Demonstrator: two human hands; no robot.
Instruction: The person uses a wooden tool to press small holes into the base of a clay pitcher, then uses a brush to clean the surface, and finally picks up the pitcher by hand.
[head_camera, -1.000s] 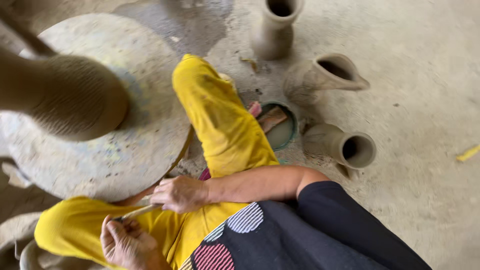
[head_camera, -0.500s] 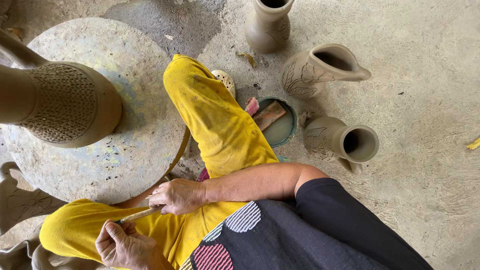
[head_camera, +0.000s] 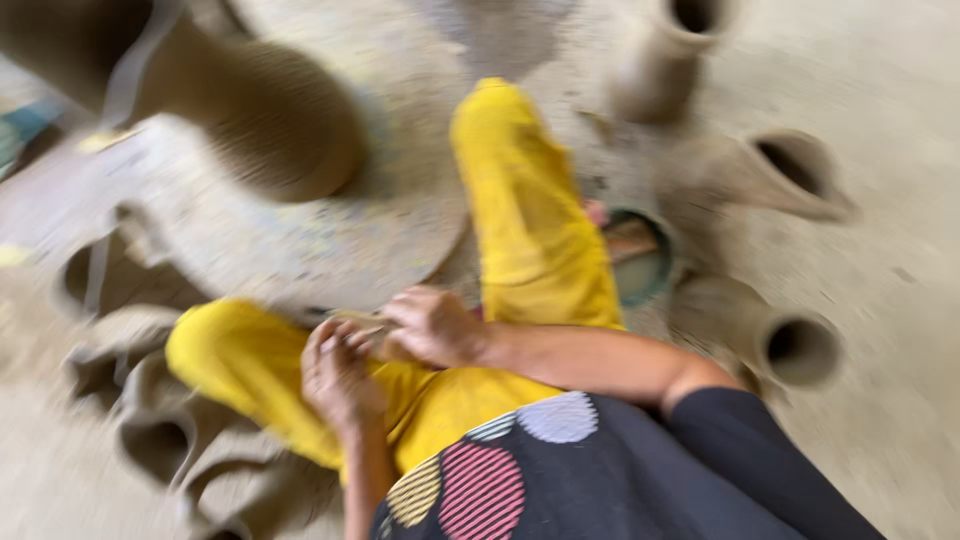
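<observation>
The view is blurred. My right hand (head_camera: 430, 325) and my left hand (head_camera: 340, 375) meet over my yellow-trousered lap (head_camera: 440, 400), both pinching a thin pale wooden stick (head_camera: 358, 320) between them. Just beyond the hands lies a round clay-smeared wheel disc (head_camera: 300, 235). On it stands a tall brown clay pot (head_camera: 270, 115) with a textured belly. My yellow leg (head_camera: 530, 240) stretches out beside the disc.
Three unfired clay vessels stand on the floor to the right: an upright one (head_camera: 660, 60) and two tipped ones (head_camera: 790, 170) (head_camera: 790, 345). A green-rimmed bowl (head_camera: 640, 265) sits between them and my leg. More clay pieces (head_camera: 150, 440) lie at lower left.
My left hand has come up and in, so both hands now meet on the stick. The camera has swung and the picture has blurred.
</observation>
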